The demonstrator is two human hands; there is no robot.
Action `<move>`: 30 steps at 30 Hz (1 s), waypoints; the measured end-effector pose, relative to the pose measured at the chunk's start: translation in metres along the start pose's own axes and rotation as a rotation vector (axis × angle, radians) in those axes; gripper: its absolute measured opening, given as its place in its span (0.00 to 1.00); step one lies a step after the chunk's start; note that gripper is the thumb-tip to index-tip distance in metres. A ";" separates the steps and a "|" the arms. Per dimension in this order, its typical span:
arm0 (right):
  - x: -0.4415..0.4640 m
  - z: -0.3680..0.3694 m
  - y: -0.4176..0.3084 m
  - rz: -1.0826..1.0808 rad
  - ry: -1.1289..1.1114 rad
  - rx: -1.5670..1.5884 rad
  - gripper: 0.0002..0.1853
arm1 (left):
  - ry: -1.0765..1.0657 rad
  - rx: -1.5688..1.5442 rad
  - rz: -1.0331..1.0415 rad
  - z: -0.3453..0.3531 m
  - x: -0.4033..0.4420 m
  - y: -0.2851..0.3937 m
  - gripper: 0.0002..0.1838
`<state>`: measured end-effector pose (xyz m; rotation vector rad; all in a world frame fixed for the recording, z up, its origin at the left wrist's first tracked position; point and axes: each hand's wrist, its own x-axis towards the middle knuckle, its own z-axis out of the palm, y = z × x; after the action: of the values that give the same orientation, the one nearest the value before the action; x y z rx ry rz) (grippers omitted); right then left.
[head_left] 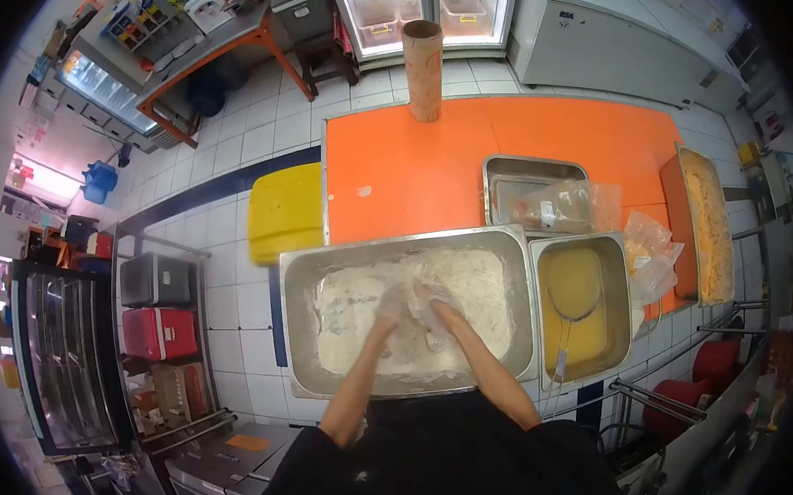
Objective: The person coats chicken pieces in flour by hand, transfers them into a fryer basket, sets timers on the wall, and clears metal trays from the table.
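A large steel pan (290,332) holds pale flour (343,312) across its bottom. Both of my hands are over the middle of it, close together and smeared by motion. My left hand (395,304) is dusted white and at the flour. Beside it, my right hand (436,306) is also coated with flour. Some flour-covered piece may lie between them, but I cannot make it out. Right of the pan, a smaller steel pan (621,338) contains yellow liquid (580,359), with a round wire strainer (571,314) resting in it.
An orange table (401,180) bears a cardboard tube (423,72), a steel tray (490,176) with a plastic bag (553,207), and more clear bags (647,263). A yellow bin (285,209) stands at left. A long container of orange-yellow shreds (708,230) sits at the right edge.
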<state>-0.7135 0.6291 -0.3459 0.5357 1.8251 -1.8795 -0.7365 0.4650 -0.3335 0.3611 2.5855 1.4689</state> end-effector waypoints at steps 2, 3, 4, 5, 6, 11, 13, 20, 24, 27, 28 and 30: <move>-0.019 -0.044 0.023 -0.151 -0.070 -0.420 0.24 | -0.083 -0.078 -0.100 -0.036 -0.013 -0.010 0.25; -0.026 -0.054 0.031 -0.309 -0.141 -0.834 0.23 | -0.278 0.062 -0.189 -0.067 -0.031 0.004 0.23; -0.045 -0.057 0.011 -0.306 -0.149 -0.833 0.23 | -0.372 0.128 -0.240 -0.073 -0.041 0.009 0.22; -0.083 -0.064 -0.038 -0.193 -0.189 -0.882 0.23 | -0.471 0.197 -0.285 -0.079 -0.052 0.012 0.21; -0.106 -0.067 -0.066 -0.078 -0.226 -0.929 0.23 | -0.539 0.369 -0.193 -0.072 -0.057 0.014 0.20; -0.075 -0.047 -0.012 -0.149 -0.258 -0.305 0.26 | -0.413 0.493 0.153 0.013 -0.064 0.018 0.19; -0.088 -0.049 -0.052 -0.073 -0.262 -0.194 0.27 | -0.248 0.074 -0.074 0.012 -0.059 0.024 0.18; -0.098 -0.069 -0.022 -0.279 -0.467 -0.727 0.26 | -0.616 0.527 0.015 -0.045 -0.077 0.052 0.17; -0.071 -0.050 0.004 -0.124 -0.459 -0.339 0.21 | -0.606 0.477 -0.061 0.005 -0.064 0.041 0.14; -0.102 -0.067 -0.046 -0.106 -0.329 0.019 0.30 | -0.577 0.269 -0.207 -0.040 -0.056 0.065 0.14; -0.100 -0.072 -0.044 -0.101 -0.335 0.015 0.30 | -0.549 0.201 -0.082 -0.056 -0.059 0.076 0.14; -0.092 -0.082 -0.047 -0.687 -0.151 -1.049 0.34 | -0.387 0.177 -0.007 -0.052 -0.065 0.073 0.15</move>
<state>-0.6690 0.7169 -0.2582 -0.6403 2.6964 -0.9241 -0.6765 0.4396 -0.2434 0.5915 2.3984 1.0432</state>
